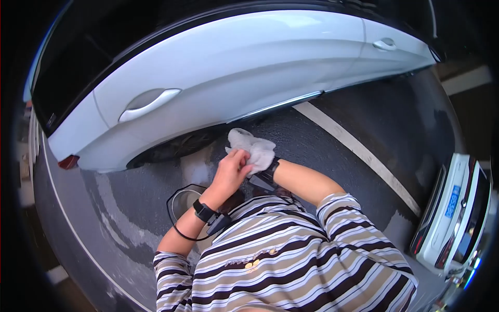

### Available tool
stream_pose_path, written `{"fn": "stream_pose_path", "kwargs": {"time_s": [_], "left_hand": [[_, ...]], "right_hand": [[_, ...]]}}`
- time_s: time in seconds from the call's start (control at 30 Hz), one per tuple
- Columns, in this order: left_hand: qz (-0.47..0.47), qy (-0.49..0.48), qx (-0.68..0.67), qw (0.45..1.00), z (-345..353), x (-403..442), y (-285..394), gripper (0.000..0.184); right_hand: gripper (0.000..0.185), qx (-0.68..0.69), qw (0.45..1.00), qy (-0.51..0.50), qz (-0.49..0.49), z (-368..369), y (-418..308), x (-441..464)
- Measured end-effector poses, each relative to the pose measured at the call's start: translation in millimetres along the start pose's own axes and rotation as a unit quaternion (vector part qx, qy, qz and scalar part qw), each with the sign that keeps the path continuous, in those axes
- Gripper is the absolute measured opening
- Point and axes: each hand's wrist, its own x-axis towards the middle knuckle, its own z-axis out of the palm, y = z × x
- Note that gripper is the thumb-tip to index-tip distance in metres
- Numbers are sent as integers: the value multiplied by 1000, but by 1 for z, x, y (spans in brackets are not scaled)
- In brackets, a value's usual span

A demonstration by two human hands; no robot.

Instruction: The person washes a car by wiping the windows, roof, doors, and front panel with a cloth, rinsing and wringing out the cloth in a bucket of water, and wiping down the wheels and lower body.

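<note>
A white wash mitt (253, 146), soft and crumpled, covers my right hand, so its fingers are hidden. Only the right wrist with a dark band shows below it. My left hand (232, 172) reaches across from the left, its fingertips pinched on the lower edge of the mitt near that wrist. Both hands are in front of my body, close to the lower side of a white car (249, 67). Behind my left forearm stands a light-coloured bucket (183, 202) with a dark rim or handle, partly hidden by the arm.
The car's wheel (189, 144) lies just beyond my hands, with a door handle (149, 105) to its upper left. Wet dark pavement (306, 140) spreads around, crossed by a white painted line (358, 151). Another white car (449, 208) is parked at the right.
</note>
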Motion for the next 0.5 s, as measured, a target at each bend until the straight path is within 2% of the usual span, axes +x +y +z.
{"fn": "stream_pose_path", "kwargs": {"time_s": [0.03,0.1,0.13,0.17,0.2,0.27,0.3,0.33,0.37,0.4,0.47,0.5], "left_hand": [[22,13,-7,1000,4,2,-4,17],[11,11,-32,999,5,1,-11,14],[9,1,-47,999,10,2,-13,12],[-23,-4,-93,995,14,0,-20,10],[-77,-21,-217,973,19,-2,-32,9],[-106,-22,-311,944,17,-8,-33,9],[-127,-23,-343,930,12,-12,-27,8],[-141,-26,-352,925,8,-16,-26,8],[-154,-23,-376,913,3,-23,-26,8],[-167,-18,-399,901,-3,-31,-28,8],[-179,-9,-441,879,-13,-54,-37,7],[-181,7,-452,873,-21,-68,-36,7]], "right_hand": [[45,-14,1000,14,-8,3,0,0],[46,-36,998,-11,-58,-9,0,-13],[46,9,996,37,-82,-29,-20,-30],[44,35,999,20,-31,-8,-9,-33],[42,59,998,3,19,14,2,-31],[25,69,997,-30,33,10,-5,-33],[19,35,992,-115,27,38,9,-24],[18,125,979,-154,49,48,10,-25],[18,211,956,-190,79,59,10,-26],[23,412,886,-169,131,54,-5,-33],[28,506,809,-152,258,154,35,-34],[29,534,765,-134,334,126,-1,-42]]}}
